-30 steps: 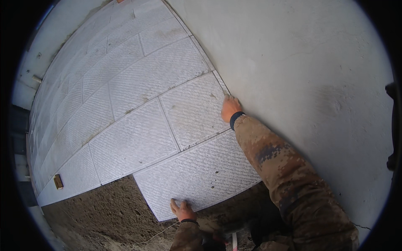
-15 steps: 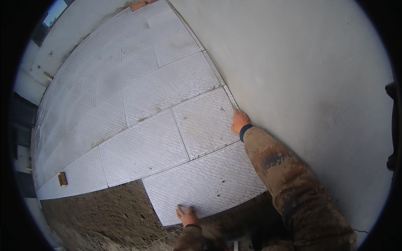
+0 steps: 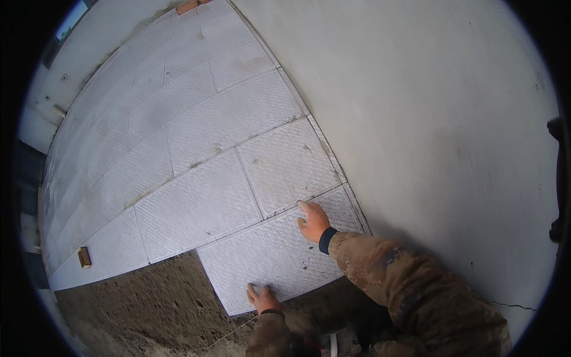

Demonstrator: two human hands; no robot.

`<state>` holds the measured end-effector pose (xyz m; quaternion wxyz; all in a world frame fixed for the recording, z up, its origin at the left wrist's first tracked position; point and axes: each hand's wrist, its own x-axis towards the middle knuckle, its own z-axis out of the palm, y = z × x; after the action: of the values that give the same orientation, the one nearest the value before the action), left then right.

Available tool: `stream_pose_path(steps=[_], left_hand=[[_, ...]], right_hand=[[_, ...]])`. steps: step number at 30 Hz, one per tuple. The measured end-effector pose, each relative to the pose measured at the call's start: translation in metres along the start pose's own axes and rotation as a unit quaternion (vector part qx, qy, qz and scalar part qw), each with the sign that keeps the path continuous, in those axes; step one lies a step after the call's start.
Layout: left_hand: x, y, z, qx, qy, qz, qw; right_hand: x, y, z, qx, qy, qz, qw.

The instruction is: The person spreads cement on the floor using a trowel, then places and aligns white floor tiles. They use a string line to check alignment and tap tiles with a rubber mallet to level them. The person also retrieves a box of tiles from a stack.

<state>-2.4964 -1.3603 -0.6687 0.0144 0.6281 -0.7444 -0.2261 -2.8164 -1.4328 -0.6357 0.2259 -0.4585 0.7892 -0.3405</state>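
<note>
A pale, rib-textured paving slab (image 3: 256, 262) lies at the lower end of rows of similar laid slabs (image 3: 190, 202), its lower edge over dark sand or mortar bedding (image 3: 143, 297). My left hand (image 3: 263, 300) rests with fingers apart on its lower left part. Farther up and right, my right hand (image 3: 312, 221) has fingers spread, touching the slab near the joint with the row above. My right forearm hides part of the slab's right end and the foot of the wall beside it.
A smooth grey wall (image 3: 452, 119) borders the slabs on the right, another wall (image 3: 83, 59) the far left. A small brownish block (image 3: 84, 257) lies on the left slabs, orange bricks (image 3: 187, 7) at the far edge. A thin string (image 3: 226, 336) crosses the bedding; a pale handle (image 3: 333, 345) shows below.
My right hand has left the narrow edge strip by the wall and come down and left onto the lowest slab. My left hand stays on that slab.
</note>
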Motion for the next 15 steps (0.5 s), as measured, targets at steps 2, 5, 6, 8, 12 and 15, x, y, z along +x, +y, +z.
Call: stream_pose_path(steps=[2,5,6,8,12,15], left_hand=[[0.002,0.0,0.001,0.01,-0.005,-0.004,1.0],[0.001,-0.001,0.0,0.001,-0.006,0.01,1.0],[0.001,-0.001,-0.001,-0.003,-0.006,0.011,1.0],[0.001,0.001,-0.003,0.0,-0.023,-0.002,1.0],[0.002,0.004,-0.006,-0.006,-0.026,-0.008,1.0],[0.002,0.004,-0.007,-0.013,-0.028,-0.011,0.999]], right_hand=[[-0.033,-0.014,0.014,0.021,-0.055,-0.02,0.998],[-0.078,-0.031,0.023,0.026,-0.112,-0.03,0.993],[-0.093,-0.036,0.024,0.022,-0.138,-0.024,0.99],[-0.11,-0.044,0.022,0.011,-0.181,-0.023,0.983],[-0.128,-0.053,0.016,-0.009,-0.225,-0.021,0.974],[-0.135,-0.054,0.009,-0.016,-0.25,-0.01,0.968]])
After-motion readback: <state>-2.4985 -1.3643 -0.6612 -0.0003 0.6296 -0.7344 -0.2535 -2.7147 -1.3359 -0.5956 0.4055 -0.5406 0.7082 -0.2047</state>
